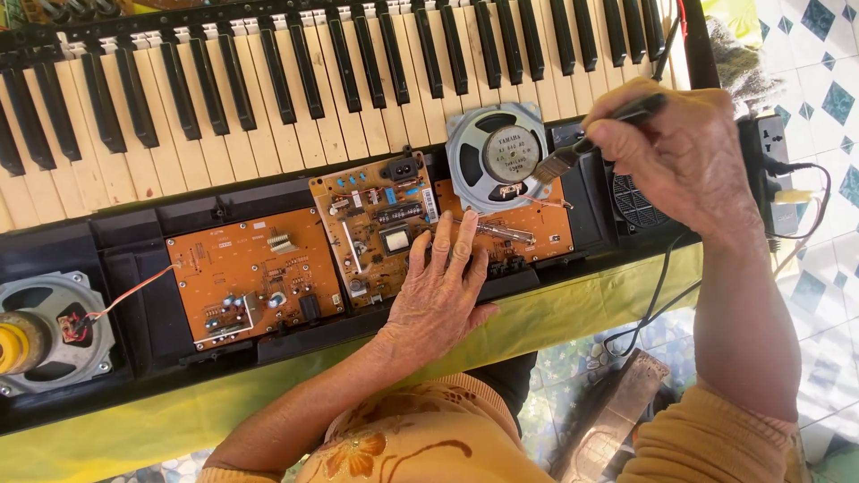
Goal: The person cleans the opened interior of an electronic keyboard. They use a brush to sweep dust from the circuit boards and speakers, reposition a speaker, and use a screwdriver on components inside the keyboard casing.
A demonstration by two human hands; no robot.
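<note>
An opened electronic keyboard [268,80] lies across the view, its black case holding brown circuit boards. My left hand [441,291] rests flat, fingers spread, on the middle board [376,224] and the edge of the right board [537,234]. My right hand [676,152] grips a small black-handled brush [573,156]. Its bristles touch the right rim of a round grey speaker [497,154] lying on the boards.
A second board [250,277] sits to the left, wired to another loose speaker [49,331] at the far left. A black power strip [769,174] with a cable lies on the right. Yellow-green cloth [573,309] covers the table edge; tiled floor is below.
</note>
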